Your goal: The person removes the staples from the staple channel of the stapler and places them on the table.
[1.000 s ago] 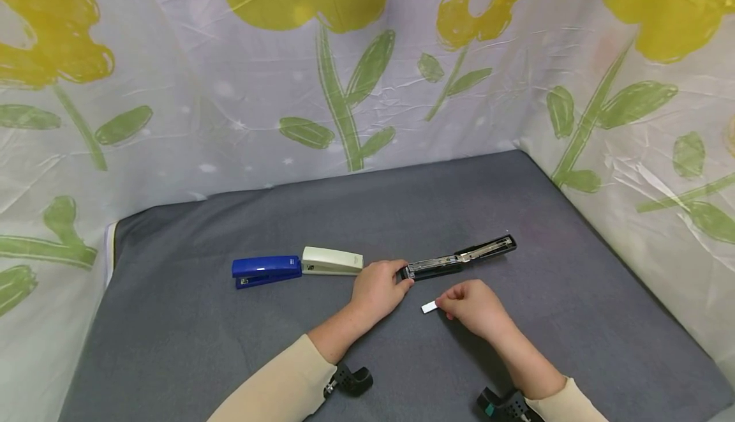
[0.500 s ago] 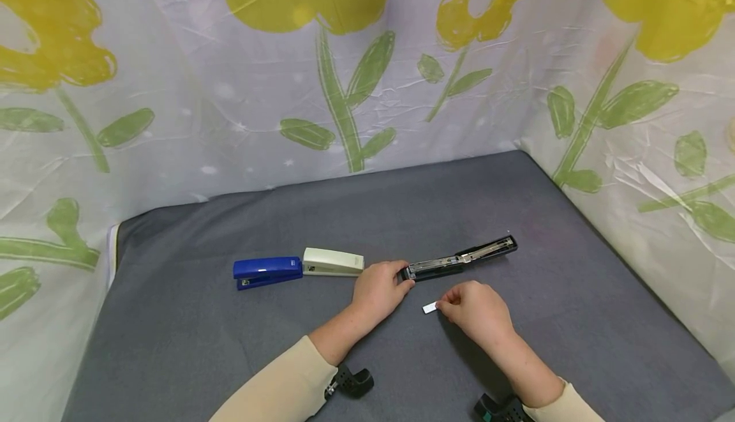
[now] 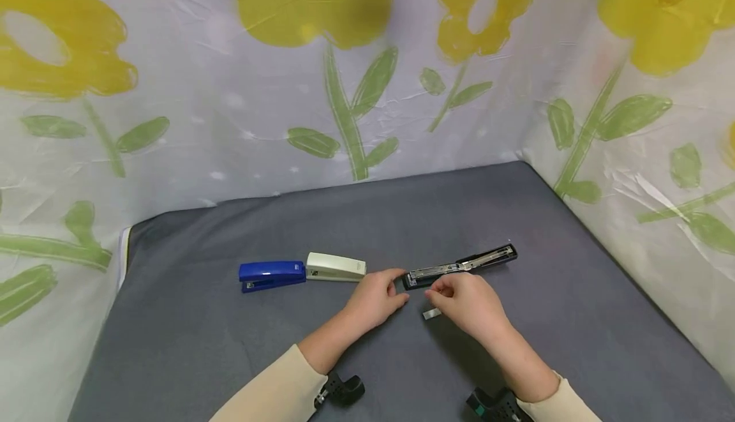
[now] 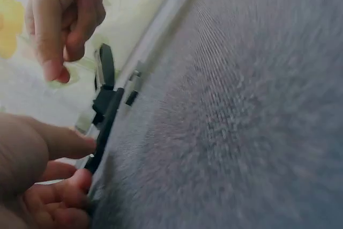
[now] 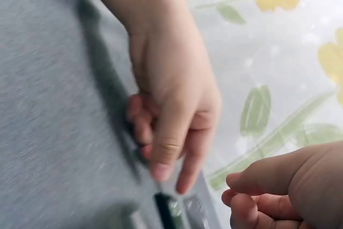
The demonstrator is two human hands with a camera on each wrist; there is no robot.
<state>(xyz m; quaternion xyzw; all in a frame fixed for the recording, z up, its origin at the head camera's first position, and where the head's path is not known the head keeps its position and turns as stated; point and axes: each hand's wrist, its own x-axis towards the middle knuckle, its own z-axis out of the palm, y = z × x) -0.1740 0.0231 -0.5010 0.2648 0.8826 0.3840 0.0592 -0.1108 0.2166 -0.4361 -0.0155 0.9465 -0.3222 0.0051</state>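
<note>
A black stapler (image 3: 459, 265) lies folded open on the grey cloth, its metal track showing. My left hand (image 3: 373, 301) is at its left end, thumb and forefinger spread apart with cloth visible between them in the head view. In the left wrist view the fingertips come close to the black stapler (image 4: 107, 111); contact is unclear. A short strip of staples (image 3: 430, 314) lies on the cloth in front, partly covered by my right hand (image 3: 473, 304). The left wrist view shows that hand (image 4: 69, 14) raised above the staple strip (image 4: 134, 84), thumb and forefinger together, nothing visible between them.
Left of my hands, a blue stapler (image 3: 272, 275) and a cream stapler (image 3: 335, 267) lie end to end. A flower-patterned curtain (image 3: 258, 122) hangs behind and at the sides of the cloth-covered table (image 3: 201, 345).
My right hand has lifted off the staple strip and shifted a little towards the stapler; the strip stays in place. My left fingers have loosened from the stapler's end and spread. The view has tilted up slightly.
</note>
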